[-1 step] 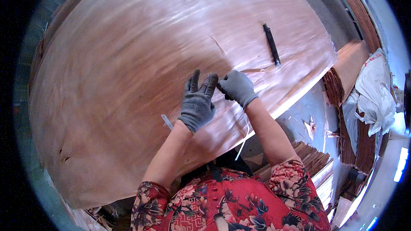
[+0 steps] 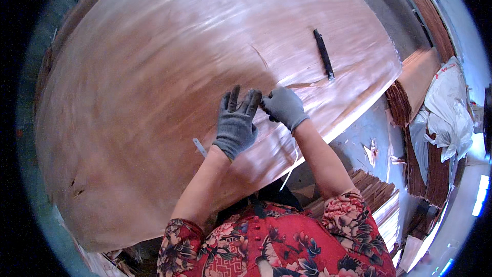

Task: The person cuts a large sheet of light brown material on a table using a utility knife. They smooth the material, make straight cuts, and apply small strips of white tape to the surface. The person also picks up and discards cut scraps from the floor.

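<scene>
A large sheet of thin reddish-brown wood veneer spreads out in front of me. On it my left hand, in a grey glove, lies flat with the fingers stretched and spread. My right hand, also gloved in grey, is closed just beside the left fingertips. Whatever its curled fingers hold is hidden. Below the right wrist a narrow white strip hangs over the sheet's near edge. A pale flat strip lies by my left wrist.
A black bar-shaped tool rests on the veneer, right of a split. Small holes mark its left part. To the right stand veneer stacks and white plastic bags. More stacked veneer lies near my right elbow.
</scene>
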{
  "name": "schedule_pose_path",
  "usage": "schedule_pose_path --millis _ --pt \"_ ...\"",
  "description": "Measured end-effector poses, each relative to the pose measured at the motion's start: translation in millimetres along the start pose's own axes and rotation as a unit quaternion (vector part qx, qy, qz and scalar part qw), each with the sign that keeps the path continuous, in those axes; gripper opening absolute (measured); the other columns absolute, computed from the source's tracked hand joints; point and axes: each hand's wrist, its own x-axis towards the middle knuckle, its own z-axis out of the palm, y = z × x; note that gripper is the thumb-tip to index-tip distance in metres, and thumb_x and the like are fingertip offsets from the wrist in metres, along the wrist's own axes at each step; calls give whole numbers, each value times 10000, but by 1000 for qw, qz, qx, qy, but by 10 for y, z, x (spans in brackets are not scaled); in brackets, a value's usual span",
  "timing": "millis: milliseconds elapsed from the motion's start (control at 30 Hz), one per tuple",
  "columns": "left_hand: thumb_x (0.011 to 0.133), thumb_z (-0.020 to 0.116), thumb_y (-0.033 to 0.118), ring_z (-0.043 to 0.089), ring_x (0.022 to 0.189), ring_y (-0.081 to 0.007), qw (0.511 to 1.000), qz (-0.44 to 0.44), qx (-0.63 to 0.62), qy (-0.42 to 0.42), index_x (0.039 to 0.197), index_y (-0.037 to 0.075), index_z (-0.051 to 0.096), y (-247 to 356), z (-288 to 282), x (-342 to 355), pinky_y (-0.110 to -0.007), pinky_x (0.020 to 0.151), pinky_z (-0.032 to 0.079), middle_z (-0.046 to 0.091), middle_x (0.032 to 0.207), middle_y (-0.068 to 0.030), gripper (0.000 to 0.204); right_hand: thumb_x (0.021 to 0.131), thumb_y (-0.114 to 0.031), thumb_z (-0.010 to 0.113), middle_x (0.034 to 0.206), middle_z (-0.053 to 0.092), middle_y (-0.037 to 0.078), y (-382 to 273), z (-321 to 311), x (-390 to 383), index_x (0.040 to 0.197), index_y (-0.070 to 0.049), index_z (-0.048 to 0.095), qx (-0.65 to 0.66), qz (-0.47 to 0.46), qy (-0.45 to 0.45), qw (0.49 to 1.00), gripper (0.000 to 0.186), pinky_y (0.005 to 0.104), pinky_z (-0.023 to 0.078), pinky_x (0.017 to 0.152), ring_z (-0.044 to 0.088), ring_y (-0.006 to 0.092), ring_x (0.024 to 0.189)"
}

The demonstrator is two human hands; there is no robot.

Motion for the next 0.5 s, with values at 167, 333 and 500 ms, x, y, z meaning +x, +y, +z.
schedule_pose_path --millis 167,333,500 --pt "688 607 256 196 1327 -430 998 10 49 42 1316 151 447 10 193 12 -588 1067 133 373 1370 -104 656 818 -321 467 711 628 212 196 290 -179 749 -14 648 105 -45 82 990 363 467 482 731 621 391 743" --pt "719 594 285 187 1319 -439 997 22 69 32 1283 136 486 -4 215 27 -614 1056 114 353 1364 -108 593 870 -269 508 604 610 171 127 466 -323 715 1 618 402 25 41 914 330 365 494 559 622 261 554" --pt "766 573 305 178 1326 -428 995 17 94 3 1311 119 447 65 159 44 -589 1060 137 310 1393 -114 590 882 -280 522 570 596 140 209 611 -247 721 11 614 492 31 23 870 345 338 482 509 595 194 502"
